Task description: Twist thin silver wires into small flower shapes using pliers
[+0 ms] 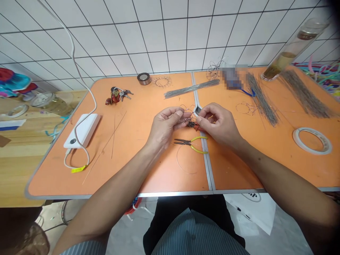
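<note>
Over the middle of the orange table (148, 177), my left hand (167, 124) is closed on a piece of thin bent wire (187, 109). Close to its right, my right hand (216, 122) has thumb and forefinger pinched at the wire's right side; what lies between those fingertips is too small to make out. Red-handled pliers (197, 126) lie just beneath the hands, partly covered. Nearer the front are pliers with yellow handles (198, 138), beside a thin curved wire (178, 161).
Behind the hands lies a bundle of straight wires (191, 88). Black tape (143, 78), keys (124, 93) and a white power bank (82, 131) are at left. More wire bundles (261, 101), a white tape roll (312, 141) and a tilted-looking glass bottle (284, 62) are at right.
</note>
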{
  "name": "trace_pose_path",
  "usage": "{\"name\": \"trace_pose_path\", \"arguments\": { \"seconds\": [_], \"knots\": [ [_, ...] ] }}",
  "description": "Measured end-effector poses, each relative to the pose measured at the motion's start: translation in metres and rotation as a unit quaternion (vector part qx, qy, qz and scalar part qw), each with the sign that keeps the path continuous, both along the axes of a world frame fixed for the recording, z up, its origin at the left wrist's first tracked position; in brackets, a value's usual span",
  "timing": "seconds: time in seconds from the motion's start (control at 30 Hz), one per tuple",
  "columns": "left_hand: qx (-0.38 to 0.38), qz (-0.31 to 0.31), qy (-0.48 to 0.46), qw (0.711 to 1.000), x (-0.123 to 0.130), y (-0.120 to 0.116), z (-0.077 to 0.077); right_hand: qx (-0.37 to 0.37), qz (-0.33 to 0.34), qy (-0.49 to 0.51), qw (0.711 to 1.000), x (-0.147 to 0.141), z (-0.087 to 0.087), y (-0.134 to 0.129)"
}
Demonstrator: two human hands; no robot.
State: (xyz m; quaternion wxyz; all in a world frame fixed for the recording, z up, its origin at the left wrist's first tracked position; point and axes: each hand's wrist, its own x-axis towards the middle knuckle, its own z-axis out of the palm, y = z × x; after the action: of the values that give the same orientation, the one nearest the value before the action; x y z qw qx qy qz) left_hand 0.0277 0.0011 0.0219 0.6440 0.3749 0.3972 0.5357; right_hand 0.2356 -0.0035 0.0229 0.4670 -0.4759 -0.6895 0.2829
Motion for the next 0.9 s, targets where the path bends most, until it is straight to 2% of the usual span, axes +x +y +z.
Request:
{"name": "trace_pose_path", "arguments": {
  "seconds": [0.07, 0.13, 0.27, 0.53, 0.7, 0.9],
  "knots": [
    [0.003, -0.009, -0.007, 1.000, 0.001, -0.001, 0.001, -0.071, -0.011, 0.053, 0.996, -0.001, 0.002, 0.000],
    [0.004, -0.016, -0.008, 1.000, 0.001, -0.002, 0.001, -0.131, 0.013, 0.109, 0.985, -0.002, 0.005, 0.000],
    [0.010, -0.028, -0.011, 1.000, 0.001, -0.001, 0.000, -0.201, 0.060, 0.178, 0.962, -0.002, 0.010, 0.000],
    [0.013, -0.050, -0.042, 0.998, 0.002, -0.001, -0.002, -0.258, 0.040, 0.180, 0.948, 0.000, 0.015, -0.001],
    [0.008, -0.056, -0.046, 0.997, 0.003, -0.001, -0.001, -0.249, 0.043, 0.172, 0.952, -0.001, 0.012, -0.001],
    [0.005, -0.061, -0.055, 0.997, 0.004, -0.002, -0.002, -0.242, 0.053, 0.206, 0.947, -0.002, 0.007, 0.000]
  ]
}}
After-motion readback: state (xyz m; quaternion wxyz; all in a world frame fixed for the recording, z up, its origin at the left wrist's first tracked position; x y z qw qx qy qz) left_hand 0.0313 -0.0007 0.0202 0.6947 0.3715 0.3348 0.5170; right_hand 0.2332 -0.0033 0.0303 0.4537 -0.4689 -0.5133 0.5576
